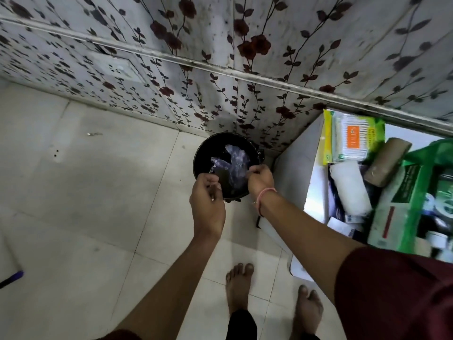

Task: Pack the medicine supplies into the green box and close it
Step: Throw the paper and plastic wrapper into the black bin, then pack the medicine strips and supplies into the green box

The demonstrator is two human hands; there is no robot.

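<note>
Standing over the bin [226,165], we are pinching a clear wrapper [231,165] in both hands, left [208,195], right [259,179]; letting it drop cleanly, then turning to the green box [416,192] on the bench [316,182] at right.

Single head view, steeply down over floor [73,192] and wall corner

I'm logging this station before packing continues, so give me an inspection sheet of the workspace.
Surface: pale tiled floor; white table at right.
Job's things: green box open; cotton swab pack, white roll, brown roll beside it.
Clutter: clear plastic wrapper over black bin.
Grippers: left hand and right hand over the bin, pinching the wrapper.
Cables: nothing seen.
Surroundings: floral wall, wall socket.
</note>
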